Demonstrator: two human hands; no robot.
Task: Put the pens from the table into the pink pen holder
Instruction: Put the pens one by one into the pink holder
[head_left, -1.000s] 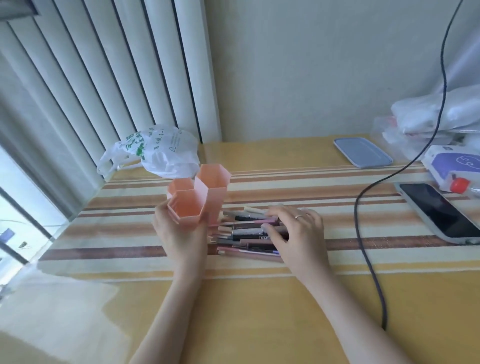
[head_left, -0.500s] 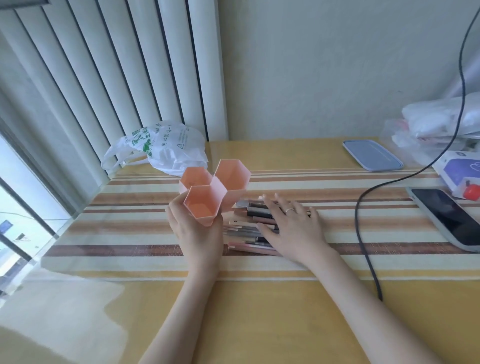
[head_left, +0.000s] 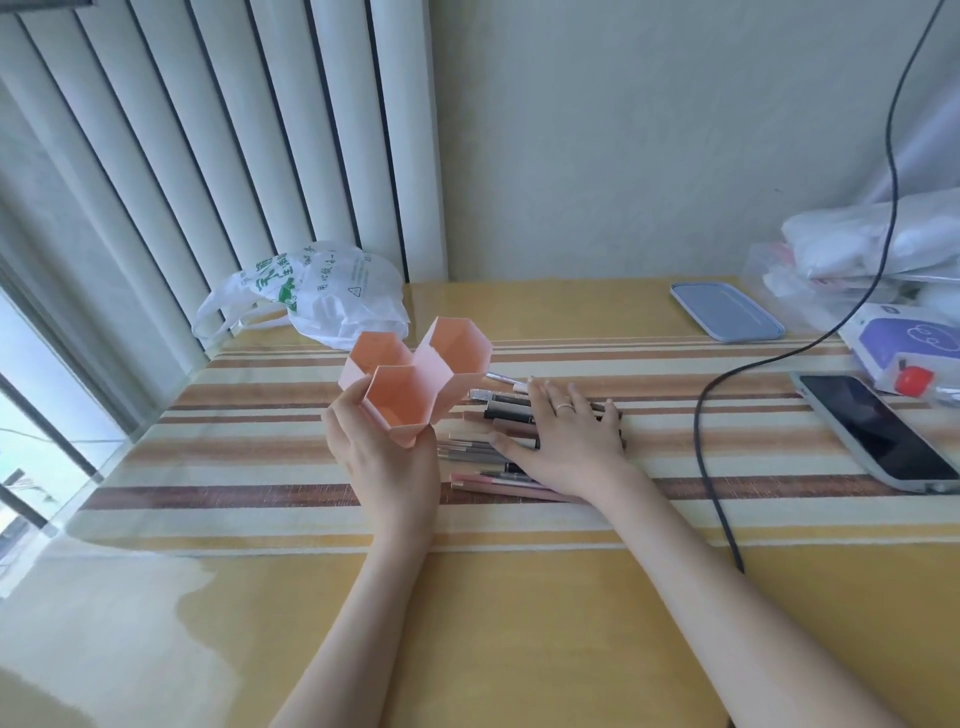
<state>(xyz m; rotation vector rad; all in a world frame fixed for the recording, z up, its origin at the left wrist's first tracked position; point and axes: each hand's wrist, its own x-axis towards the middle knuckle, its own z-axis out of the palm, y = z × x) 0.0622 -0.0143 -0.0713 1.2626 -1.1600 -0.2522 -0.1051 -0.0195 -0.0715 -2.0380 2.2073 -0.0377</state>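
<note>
Both hands are low over the striped worktop (head_left: 260, 452). The left hand (head_left: 384, 457) is closed around the nearest cell of the pink pen holder (head_left: 415, 379), thumb on one wall and fingers on the other, and tips it so that its three hexagonal openings face the camera; all three look unfilled. The right hand (head_left: 566, 441) lies flat and spread, palm down, on the pens (head_left: 498, 447), gripping none of them.

That palm hides the middle of the pile, so only the left ends of the pens and a few tips past the fingers show; their count cannot be told. Print on the dark barrels is too small to read. A white plastic bag (head_left: 311, 291) behind the holder carries green characters and a triangle mark, not legible. The phone (head_left: 878, 431) and the purple-and-white box (head_left: 904, 343) are cut off by the right edge, and a black cable (head_left: 706, 431) runs out of the top of the view.

Compared with half a second ago, the holder is tilted further toward the camera, and the right hand has slid a little farther up the pile.
</note>
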